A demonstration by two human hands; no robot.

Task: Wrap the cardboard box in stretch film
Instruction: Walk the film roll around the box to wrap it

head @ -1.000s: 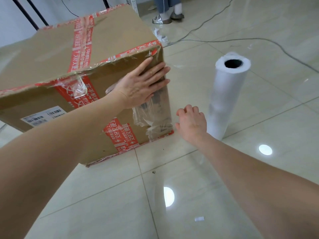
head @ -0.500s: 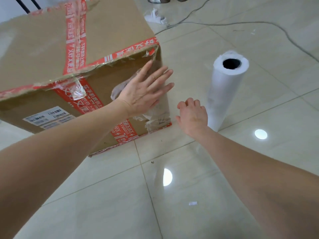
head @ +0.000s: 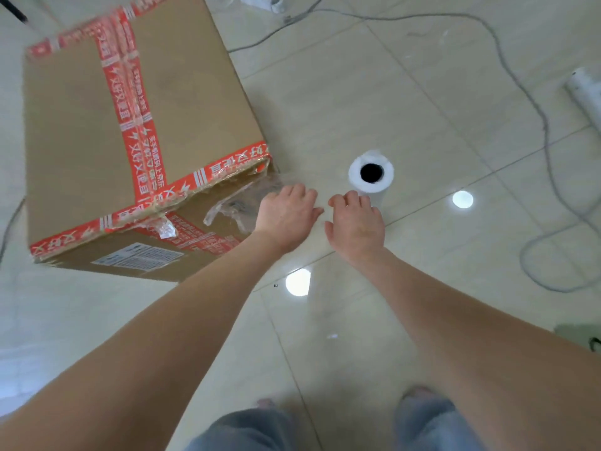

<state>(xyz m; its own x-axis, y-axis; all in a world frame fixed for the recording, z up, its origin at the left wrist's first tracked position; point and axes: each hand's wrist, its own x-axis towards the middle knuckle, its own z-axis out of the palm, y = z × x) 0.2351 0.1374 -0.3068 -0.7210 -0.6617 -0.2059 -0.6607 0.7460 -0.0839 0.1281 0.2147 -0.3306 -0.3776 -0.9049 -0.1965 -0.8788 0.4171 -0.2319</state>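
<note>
- The cardboard box [head: 81,131] stands on the tiled floor [head: 374,92], at about 10 o'clock in the view. Its far edge is blurred and its underside is hidden. Red tape [head: 130,92] crosses the top face and follows the edges, and the print on it is too smeared to read.
- On the near side face, at 8 o'clock, there is a white label [head: 140,258]. Its text cannot be made out.
- A crumpled piece of stretch film [head: 227,206] clings to this same side face, near the right corner of the box. The film is clear, so it is hard to see where it ends.
- The left hand [head: 286,219] is at that corner, with its back to the camera, and touches the film. The fingers bend away and their tips are hidden, so I cannot tell whether they press flat or pinch the film.
- The right hand [head: 356,226] is just beside the left hand, at its 3 o'clock, and apart from it. Its fingers curl downward with the tips out of sight, so I cannot tell whether it holds anything.
- The roll of stretch film [head: 370,187] stands upright on the floor at 12 o'clock from the right hand. It is seen almost from above, so only the white rim and the dark core hole show, and the fingers cover its lower part. Whether the hand touches it cannot be told.
- At 6 o'clock are the person's knees [head: 422,424] in blue fabric, blurred and cut off by the frame.
- A grey cable [head: 547,131] runs from the top edge to a loop at 4 o'clock, and part of the loop is cut off.
- At 2 o'clock a white tube [head: 585,92] is cut off by the right edge. It is not clear what it is.
</note>
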